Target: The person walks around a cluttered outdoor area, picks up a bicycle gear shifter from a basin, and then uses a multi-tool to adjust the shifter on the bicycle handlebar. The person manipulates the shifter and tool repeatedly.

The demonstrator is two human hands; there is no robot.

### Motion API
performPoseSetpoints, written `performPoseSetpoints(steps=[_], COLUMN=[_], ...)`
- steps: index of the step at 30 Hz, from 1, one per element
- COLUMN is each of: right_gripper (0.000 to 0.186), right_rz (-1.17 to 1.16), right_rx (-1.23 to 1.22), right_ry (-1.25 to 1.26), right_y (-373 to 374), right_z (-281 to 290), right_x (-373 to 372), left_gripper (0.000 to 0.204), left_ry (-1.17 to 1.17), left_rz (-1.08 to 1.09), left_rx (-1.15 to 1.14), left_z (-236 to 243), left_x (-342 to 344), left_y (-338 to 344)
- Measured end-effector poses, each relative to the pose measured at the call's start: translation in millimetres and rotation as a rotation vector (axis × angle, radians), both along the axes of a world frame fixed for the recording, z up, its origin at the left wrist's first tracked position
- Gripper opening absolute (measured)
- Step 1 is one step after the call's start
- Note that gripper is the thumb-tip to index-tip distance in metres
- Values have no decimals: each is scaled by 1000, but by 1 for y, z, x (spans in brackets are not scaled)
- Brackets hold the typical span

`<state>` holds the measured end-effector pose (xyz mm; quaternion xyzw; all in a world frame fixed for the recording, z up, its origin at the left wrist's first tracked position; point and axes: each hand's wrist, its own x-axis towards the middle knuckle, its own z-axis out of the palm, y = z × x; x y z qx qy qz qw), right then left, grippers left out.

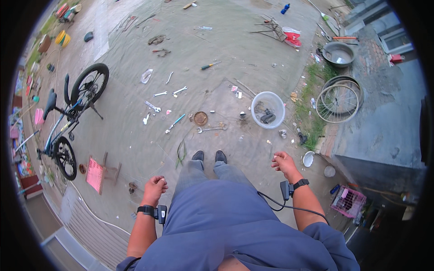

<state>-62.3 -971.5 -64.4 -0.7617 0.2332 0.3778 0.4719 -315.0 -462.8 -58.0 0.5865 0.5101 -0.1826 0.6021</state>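
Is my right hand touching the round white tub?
No, ground shows between the right hand and the tub.

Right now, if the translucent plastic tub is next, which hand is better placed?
Likely the right hand: it is nearer the translucent plastic tub, on the same side. The left hand is farther away, off left.

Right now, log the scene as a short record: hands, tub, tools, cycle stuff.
left hand: loosely curled, no held item visible
right hand: fingers bent, no held item visible
tub: translucent plastic tub, dark parts inside
wrench: double-ended wrench on the ground, ahead of the shoes
screwdriver: on the ground, farther off
bicycle: at left
wheel: spoked bicycle wheel at right
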Motion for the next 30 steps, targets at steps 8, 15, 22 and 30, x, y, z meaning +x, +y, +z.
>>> performPoseSetpoints(steps=[8, 15, 22, 30], right_gripper=[32, 28, 32, 28], right_rz=[115, 203, 281, 269], right_rx=[-17, 16, 36, 57], right_ry=[91, 74, 73, 70], right_y=[-34, -34, -28, -41], right_z=[-17, -24, -24, -21], right_x=[31, 63, 75, 72], left_gripper=[32, 30, 32, 31], left_ry=[36, 29, 27, 47], left_rz=[174, 297, 351, 332], left_rx=[40, 55, 85, 95], left_z=[22, 33, 44, 55], left_x=[-35, -65, -78, -72], left_y=[-59, -106, -126, -133])
